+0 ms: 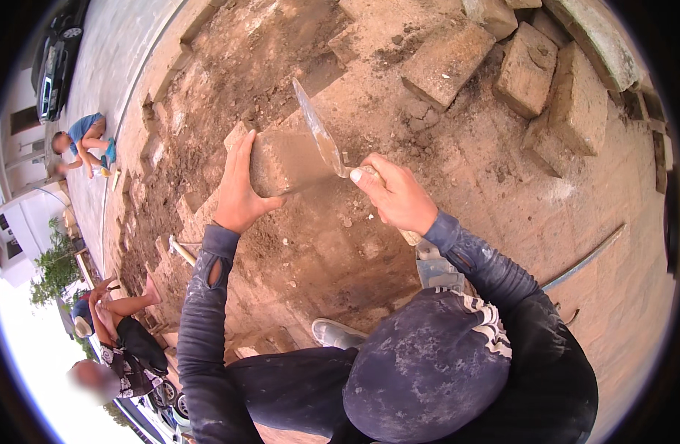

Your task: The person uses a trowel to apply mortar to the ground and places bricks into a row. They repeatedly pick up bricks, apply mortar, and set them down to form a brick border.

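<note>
Head view: nearest is a dusty dark knee (428, 366), w/ a grey boot (336, 333) just past it to the L. Beyond, 2 bare hands come out of dark, dusty sleeves (203, 314). R hand (399, 196) is closed round the handle of a trowel (323, 133), thumb up nr the blade; blade points away & a bit L. L hand (240, 185) is spread, thumb well apart from fingers, clasping the L end of a brown brick (292, 159).

Brick's btwn the 2 hands, slightly farther out: against L fingers & thumb, near R hand but apart from it. Blade crosses by brick's R end; can't tell if they touch, nor if brick's underside is on the ground.

Farther: broken brown soil (236, 74) upper L, loose blocks (448, 63) grouped upper R, some leaning together. Out R, a thin bluish bar (585, 255) lies flat.

Far L: 1 person in black shorts (144, 348), a green plant (55, 263), 1 person in blue (87, 133) down low by the paving, then a dark car (57, 63).
</note>
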Action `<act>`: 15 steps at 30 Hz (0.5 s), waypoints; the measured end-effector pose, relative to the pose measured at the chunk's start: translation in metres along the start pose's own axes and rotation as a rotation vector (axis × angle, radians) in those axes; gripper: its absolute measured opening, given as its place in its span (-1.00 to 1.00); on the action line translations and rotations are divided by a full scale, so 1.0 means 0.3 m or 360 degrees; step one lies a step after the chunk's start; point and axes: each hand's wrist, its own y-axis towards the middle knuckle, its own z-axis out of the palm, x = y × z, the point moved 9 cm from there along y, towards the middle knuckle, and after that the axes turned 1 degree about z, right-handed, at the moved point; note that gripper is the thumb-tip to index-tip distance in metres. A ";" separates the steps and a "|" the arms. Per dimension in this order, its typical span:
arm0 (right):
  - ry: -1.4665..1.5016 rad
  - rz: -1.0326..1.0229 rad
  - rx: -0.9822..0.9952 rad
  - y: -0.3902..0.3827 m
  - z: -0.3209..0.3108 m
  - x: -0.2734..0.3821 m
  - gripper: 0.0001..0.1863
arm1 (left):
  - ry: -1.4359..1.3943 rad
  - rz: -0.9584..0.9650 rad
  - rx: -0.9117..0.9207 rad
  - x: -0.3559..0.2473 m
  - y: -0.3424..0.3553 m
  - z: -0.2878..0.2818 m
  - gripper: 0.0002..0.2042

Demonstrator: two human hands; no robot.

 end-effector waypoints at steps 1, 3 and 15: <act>-0.0066 -0.0075 -0.0042 0.004 0.016 0.022 -0.59 | 0.0028 0.0045 -0.0007 -0.021 0.014 0.005 0.16; -0.0208 -0.0238 -0.0125 0.007 0.047 0.069 -0.56 | 0.0038 0.0094 -0.0011 -0.046 0.059 0.000 0.15; 0.0118 0.0487 0.0030 0.114 0.068 -0.199 -0.56 | 0.0038 -0.0076 -0.0139 -0.004 0.093 -0.023 0.03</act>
